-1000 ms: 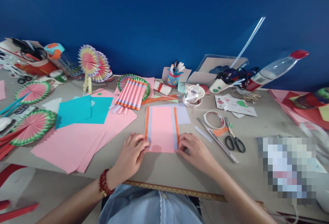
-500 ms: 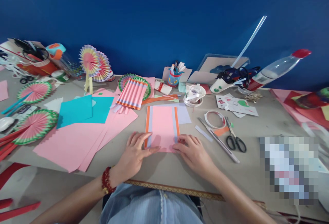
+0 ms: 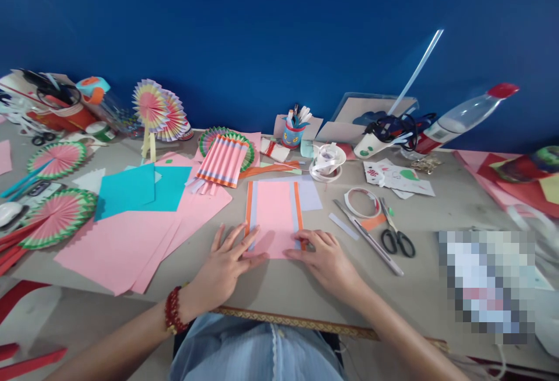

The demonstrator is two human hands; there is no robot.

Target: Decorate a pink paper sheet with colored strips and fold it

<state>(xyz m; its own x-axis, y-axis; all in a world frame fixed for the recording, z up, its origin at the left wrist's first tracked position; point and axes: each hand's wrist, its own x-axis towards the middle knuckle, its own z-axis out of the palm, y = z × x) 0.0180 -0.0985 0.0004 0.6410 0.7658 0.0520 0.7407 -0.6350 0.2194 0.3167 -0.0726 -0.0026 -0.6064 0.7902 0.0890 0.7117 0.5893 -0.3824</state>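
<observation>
- Sheet (image 3: 275, 218), pink, orange and lilac bands along both sides: is lying flat on the table (image 3: 279, 288), directly before the person.
- Left hand (image 3: 220, 270): is resting at the sheet's near left corner, fingers spreading apart, thumb lying across the near edge; is gripping nothing. Red beaded bracelet (image 3: 173, 311): is circling the wrist.
- Right hand (image 3: 325, 261): is resting at the near right corner, fingers bending, thumb reaching over the pink; whether the fingers are pinching the edge, one cannot tell.
- Lilac paper (image 3: 311, 196): is showing from behind the sheet's far right corner.
- Pale strip (image 3: 343, 226): is lying right of the sheet.
- Tape roll (image 3: 346, 200), scissors (image 3: 396, 234) with black handles: are lying farther right, the scissors open.
- Pleated paper (image 3: 222, 161), pink with striped ends: is leaning on green-edged fans beyond, to the left.
- Blue papers (image 3: 168, 191): are overlapping pink papers (image 3: 117, 247), left.
- Pen cup (image 3: 293, 136): is standing near the blue wall (image 3: 279, 37).
- Bottle (image 3: 465, 119), red-capped: is tilting at far right.
</observation>
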